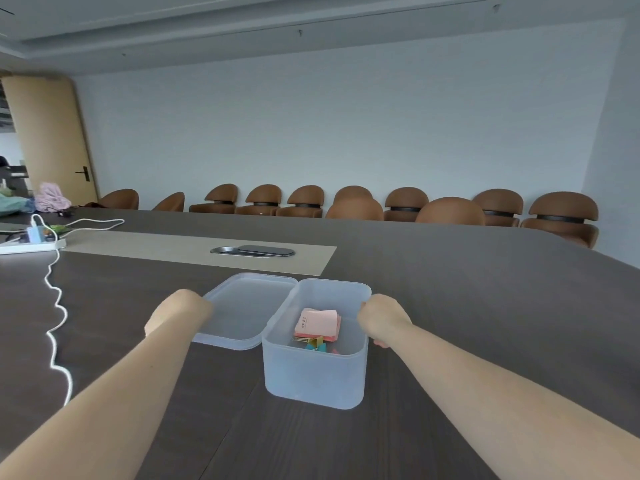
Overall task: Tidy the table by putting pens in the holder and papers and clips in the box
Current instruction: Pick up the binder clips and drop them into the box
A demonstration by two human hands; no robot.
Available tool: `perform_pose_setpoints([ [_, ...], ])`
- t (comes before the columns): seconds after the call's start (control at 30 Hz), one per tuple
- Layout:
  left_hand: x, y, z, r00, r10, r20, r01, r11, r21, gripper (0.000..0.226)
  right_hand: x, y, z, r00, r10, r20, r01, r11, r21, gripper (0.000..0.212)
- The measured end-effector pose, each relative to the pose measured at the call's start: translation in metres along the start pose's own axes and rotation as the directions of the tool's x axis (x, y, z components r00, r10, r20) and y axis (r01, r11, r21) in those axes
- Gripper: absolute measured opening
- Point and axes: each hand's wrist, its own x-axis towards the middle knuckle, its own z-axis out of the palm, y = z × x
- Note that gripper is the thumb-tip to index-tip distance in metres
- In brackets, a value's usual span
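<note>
A translucent plastic box (313, 379) stands open on the dark table, just in front of me. Inside it lie folded pink papers (317, 323) and several coloured binder clips (313, 344). The box's lid (247, 306) lies flat on the table, touching the box's left side. My left hand (185, 306) is at the lid's left edge, fingers curled down over it and mostly hidden. My right hand (381, 315) grips the box's right wall, thumb on the rim and fingertips showing lower on the outside. No pens and no pen holder are in view.
A white cable (55, 306) snakes down the table at the left from a power strip (31, 242). A metal cable hatch (252, 251) sits in the beige centre strip behind the box. Brown chairs (405, 204) line the far wall.
</note>
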Motion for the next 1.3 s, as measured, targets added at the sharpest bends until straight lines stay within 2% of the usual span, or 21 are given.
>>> perform_pose_setpoints([
  [0.2, -0.015, 0.029, -0.034, 0.976, 0.022, -0.216, -0.042, 0.995, -0.09, 0.018, -0.005, 0.001, -0.008, 0.999, 0.01, 0.036, -0.011, 0.999, 0.041, 0.036],
  [0.33, -0.035, 0.057, -0.045, 0.913, 0.196, -0.359, -0.254, 0.959, -0.123, 0.029, -0.015, -0.001, -0.022, 0.994, -0.077, 0.078, 0.07, 0.994, 0.08, 0.037],
  [0.4, -0.051, 0.07, -0.046, 0.869, 0.272, -0.412, -0.36, 0.921, -0.151, 0.033, -0.022, 0.002, -0.027, 0.995, -0.076, 0.066, 0.073, 0.997, 0.04, 0.037],
  [0.47, -0.069, 0.082, -0.046, 0.854, 0.3, -0.426, -0.41, 0.891, -0.195, 0.031, -0.026, 0.005, -0.031, 0.997, -0.071, 0.043, 0.071, 0.997, 0.017, 0.037],
  [0.6, -0.111, 0.112, -0.042, 0.85, 0.388, -0.356, -0.484, 0.842, -0.238, 0.019, -0.032, 0.017, -0.043, 0.996, -0.087, 0.006, 0.087, 0.996, 0.032, 0.035],
  [0.7, -0.135, 0.129, -0.028, 0.838, 0.48, -0.261, -0.533, 0.824, -0.195, 0.008, -0.035, 0.03, -0.051, 0.997, -0.079, 0.016, 0.079, 0.996, 0.031, 0.038],
  [0.87, -0.15, 0.141, 0.016, 0.819, 0.574, -0.027, -0.572, 0.819, 0.046, 0.026, -0.033, 0.044, -0.051, 0.997, -0.068, 0.034, 0.068, 0.998, -0.01, 0.036],
  [0.93, -0.153, 0.144, 0.034, 0.79, 0.602, 0.118, -0.613, 0.77, 0.177, 0.023, -0.031, 0.046, -0.049, 0.997, -0.066, 0.038, 0.066, 0.998, -0.014, 0.036],
  [1.0, -0.158, 0.141, 0.053, 0.759, 0.612, 0.224, -0.651, 0.725, 0.226, 0.025, -0.029, 0.052, -0.046, 0.996, -0.08, 0.032, 0.08, 0.997, -0.013, 0.037],
  [1.17, -0.157, 0.141, 0.07, 0.75, 0.613, 0.25, -0.662, 0.683, 0.309, 0.027, -0.025, 0.082, -0.04, 0.996, -0.077, 0.035, 0.079, 0.995, -0.059, 0.042],
  [1.3, -0.164, 0.163, 0.069, 0.728, 0.642, 0.24, -0.67, 0.592, 0.448, 0.004, -0.017, 0.11, -0.046, 0.998, -0.043, 0.05, 0.048, 0.992, -0.113, 0.04],
])
